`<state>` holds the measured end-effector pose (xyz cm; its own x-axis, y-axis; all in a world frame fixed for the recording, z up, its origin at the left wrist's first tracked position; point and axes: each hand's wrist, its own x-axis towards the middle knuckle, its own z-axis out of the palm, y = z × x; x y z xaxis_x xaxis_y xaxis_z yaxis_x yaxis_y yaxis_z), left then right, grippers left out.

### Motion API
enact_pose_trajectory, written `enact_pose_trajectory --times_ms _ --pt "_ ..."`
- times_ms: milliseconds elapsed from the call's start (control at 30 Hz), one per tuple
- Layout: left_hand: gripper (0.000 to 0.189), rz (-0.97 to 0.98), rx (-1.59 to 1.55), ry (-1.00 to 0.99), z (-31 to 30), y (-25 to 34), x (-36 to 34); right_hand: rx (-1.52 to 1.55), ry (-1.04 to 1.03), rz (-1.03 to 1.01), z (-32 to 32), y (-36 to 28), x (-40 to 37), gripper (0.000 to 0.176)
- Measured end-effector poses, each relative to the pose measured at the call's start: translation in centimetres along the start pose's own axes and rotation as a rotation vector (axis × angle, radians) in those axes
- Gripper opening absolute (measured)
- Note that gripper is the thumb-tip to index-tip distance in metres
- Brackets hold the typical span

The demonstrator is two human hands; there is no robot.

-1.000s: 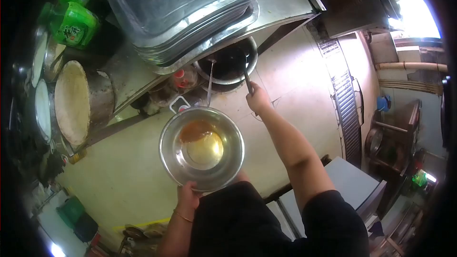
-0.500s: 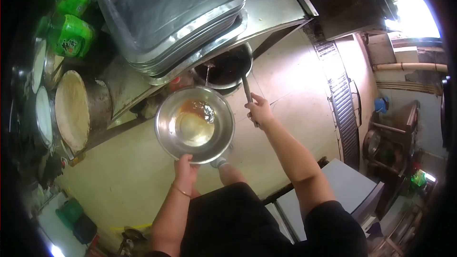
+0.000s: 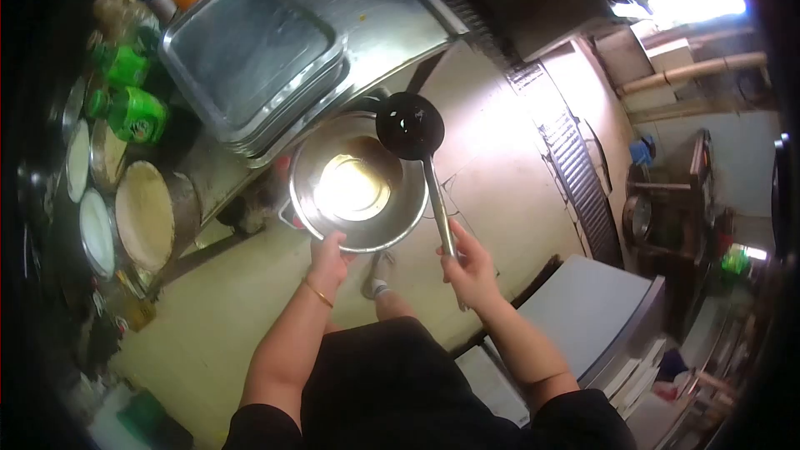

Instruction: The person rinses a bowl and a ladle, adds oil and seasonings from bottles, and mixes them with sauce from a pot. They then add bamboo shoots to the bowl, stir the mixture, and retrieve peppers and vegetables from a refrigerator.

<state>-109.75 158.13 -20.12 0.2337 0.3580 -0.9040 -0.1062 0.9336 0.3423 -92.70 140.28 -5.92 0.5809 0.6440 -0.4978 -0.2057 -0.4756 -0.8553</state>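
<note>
My left hand (image 3: 328, 262) grips the near rim of a wide stainless steel bowl (image 3: 403, 215), thumb over the edge. A shallow pool of brownish liquid (image 3: 353, 187) lies at its bottom and catches bright light. In my right hand (image 3: 472, 268) is the metal handle of a ladle (image 3: 439, 200), fingers wrapped round it. The ladle's round, dark head, with small white glints inside, overlaps the far right rim of the bowl in this view. Behind the bowl, a pot below the counter is mostly hidden.
A stack of metal trays (image 3: 250, 58) stands on the steel counter (image 3: 375, 8) ahead. To the left are green bottles (image 3: 142, 115) and a large round container (image 3: 146, 217). A drain grate (image 3: 575, 158) runs along the floor at right, and a white-topped cabinet (image 3: 583, 308) stands beside me.
The ladle has come up from the dark pot to the bowl's right rim, my right hand drawn back towards me. The bowl now covers most of the pot, and the view has shifted.
</note>
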Motion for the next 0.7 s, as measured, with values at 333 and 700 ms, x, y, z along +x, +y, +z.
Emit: enact_pose_trajectory --times_ms 333,700 --pt "0.027 0.021 0.444 -0.268 -0.6 -0.6 -13.9 -0.770 0.666 -0.517 3.6 0.7 -23.4 0.059" --pt "0.027 -0.316 1.036 -0.853 -9.1 -9.2 -28.4 -0.483 1.215 0.136 20.7 8.0 -49.6 0.055"
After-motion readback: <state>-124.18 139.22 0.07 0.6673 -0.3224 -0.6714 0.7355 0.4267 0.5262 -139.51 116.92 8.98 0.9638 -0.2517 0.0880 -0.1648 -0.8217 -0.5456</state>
